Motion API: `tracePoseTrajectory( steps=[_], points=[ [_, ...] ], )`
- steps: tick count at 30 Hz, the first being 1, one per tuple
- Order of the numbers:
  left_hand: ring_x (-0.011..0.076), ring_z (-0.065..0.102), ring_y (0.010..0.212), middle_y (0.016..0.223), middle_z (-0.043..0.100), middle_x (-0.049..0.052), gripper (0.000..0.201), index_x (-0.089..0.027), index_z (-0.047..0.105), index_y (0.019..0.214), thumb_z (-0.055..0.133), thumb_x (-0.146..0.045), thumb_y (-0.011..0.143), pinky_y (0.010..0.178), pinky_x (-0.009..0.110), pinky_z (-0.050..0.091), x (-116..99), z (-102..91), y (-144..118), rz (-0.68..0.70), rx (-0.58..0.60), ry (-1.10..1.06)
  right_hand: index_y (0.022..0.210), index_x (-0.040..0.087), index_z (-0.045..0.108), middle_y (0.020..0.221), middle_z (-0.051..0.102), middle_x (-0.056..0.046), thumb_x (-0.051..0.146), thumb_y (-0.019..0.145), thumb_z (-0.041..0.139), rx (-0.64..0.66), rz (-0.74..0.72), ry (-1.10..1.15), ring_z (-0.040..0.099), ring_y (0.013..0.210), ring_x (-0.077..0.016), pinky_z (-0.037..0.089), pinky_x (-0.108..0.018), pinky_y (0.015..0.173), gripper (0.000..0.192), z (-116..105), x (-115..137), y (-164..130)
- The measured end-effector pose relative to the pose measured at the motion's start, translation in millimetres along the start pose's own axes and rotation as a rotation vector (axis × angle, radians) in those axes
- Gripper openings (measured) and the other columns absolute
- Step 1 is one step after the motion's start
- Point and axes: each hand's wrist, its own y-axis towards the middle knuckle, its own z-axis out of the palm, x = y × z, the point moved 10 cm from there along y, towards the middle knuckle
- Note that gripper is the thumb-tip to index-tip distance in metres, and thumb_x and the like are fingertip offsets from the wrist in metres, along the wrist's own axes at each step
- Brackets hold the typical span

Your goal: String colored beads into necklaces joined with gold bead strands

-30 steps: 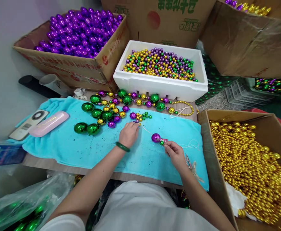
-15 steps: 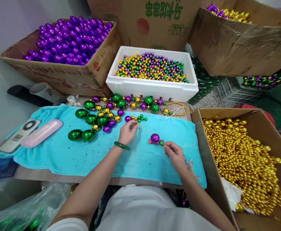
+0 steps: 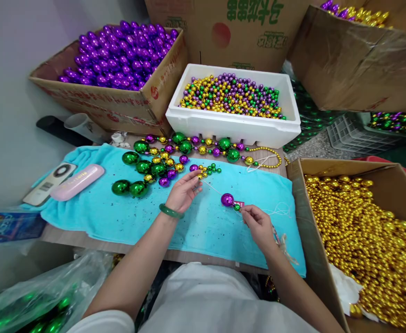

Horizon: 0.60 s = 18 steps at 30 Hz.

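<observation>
A fine white string (image 3: 213,187) runs from the fingers of my left hand (image 3: 184,192) to a large shiny purple bead (image 3: 227,200). My left hand is raised above the blue towel, fingers fairly straight, with the string at the fingertips. A small green bead (image 3: 236,207) sits right beside the purple one. My right hand (image 3: 260,226) pinches the string close against this green bead. Behind the beads a small red label-like piece (image 3: 240,203) partly shows. Small loose green beads (image 3: 215,168) and gold beads (image 3: 203,172) lie just beyond my left fingertips.
Large green beads (image 3: 129,188) and a strung necklace (image 3: 203,150) lie on the towel's far side. Behind stand a white foam box (image 3: 232,121) of mixed beads and a carton (image 3: 112,104) of purple ones. A carton (image 3: 302,185) of gold beads flanks the right.
My left hand's fingers have straightened from a tighter pinch. My right hand still pinches beside the green bead. The whole view has shifted, with the scene sliding slightly right.
</observation>
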Motion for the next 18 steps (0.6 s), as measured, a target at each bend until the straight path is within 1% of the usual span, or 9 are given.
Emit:
tracePoseTrajectory(
  steps=[4, 9, 11, 13, 16, 18],
  points=[
    [0.0087, 0.063, 0.069, 0.080, 0.066, 0.001, 0.030, -0.015, 0.068, 0.099, 0.072, -0.013, 0.069, 0.064, 0.019, 0.052, -2.9, -1.6, -1.2, 0.033, -0.013, -0.005, 0.068, 0.016, 0.062, 0.053, 0.046, 0.003, 0.037, 0.073, 0.059, -0.001, 0.005, -0.015, 0.039, 0.049, -0.0094, 0.030, -0.023, 0.047, 0.022, 0.3, -2.1, -0.1],
    [0.0097, 0.063, 0.070, 0.077, 0.064, 0.001, 0.034, -0.015, 0.067, 0.100, 0.074, -0.014, 0.066, 0.066, 0.020, 0.053, -2.7, -3.8, 0.1, 0.056, -0.025, 0.003, 0.068, 0.016, 0.061, 0.055, 0.046, 0.002, 0.037, 0.074, 0.059, 0.005, -0.004, -0.026, 0.039, 0.050, -0.0098, 0.030, -0.023, 0.048, 0.022, 0.7, -3.3, -0.4],
    [0.0099, 0.062, 0.071, 0.079, 0.064, 0.001, 0.037, -0.016, 0.067, 0.100, 0.076, -0.015, 0.064, 0.067, 0.021, 0.052, -4.3, -4.5, 0.3, 0.076, -0.034, 0.012, 0.069, 0.016, 0.061, 0.055, 0.047, 0.002, 0.037, 0.074, 0.059, 0.002, -0.010, -0.037, 0.039, 0.051, -0.0099, 0.030, -0.023, 0.049, 0.021, 0.1, -3.2, -0.4],
    [0.0093, 0.061, 0.072, 0.083, 0.063, 0.000, 0.043, -0.017, 0.067, 0.102, 0.077, -0.014, 0.061, 0.066, 0.021, 0.051, -8.7, -4.7, -1.1, 0.126, -0.050, 0.041, 0.069, 0.016, 0.061, 0.056, 0.047, 0.002, 0.036, 0.074, 0.059, 0.007, -0.009, -0.047, 0.040, 0.052, -0.0101, 0.031, -0.023, 0.050, 0.021, 0.8, -4.7, -0.1],
    [0.0077, 0.058, 0.073, 0.086, 0.061, -0.002, 0.052, -0.021, 0.063, 0.109, 0.078, -0.013, 0.059, 0.067, 0.020, 0.049, -11.3, 0.3, -7.2, 0.196, -0.043, 0.106, 0.068, 0.017, 0.060, 0.055, 0.047, 0.002, 0.037, 0.074, 0.059, 0.047, 0.018, -0.041, 0.041, 0.052, -0.0102, 0.032, -0.023, 0.050, 0.021, 7.6, -11.1, 0.7],
    [0.0072, 0.057, 0.073, 0.085, 0.061, -0.003, 0.058, -0.022, 0.060, 0.113, 0.078, -0.013, 0.059, 0.069, 0.020, 0.048, -4.2, 7.9, -12.8, 0.193, -0.006, 0.141, 0.069, 0.017, 0.059, 0.054, 0.048, 0.003, 0.038, 0.073, 0.060, 0.067, 0.053, -0.010, 0.041, 0.050, -0.0098, 0.031, -0.023, 0.048, 0.021, 14.3, -17.0, 1.4]
  ],
)
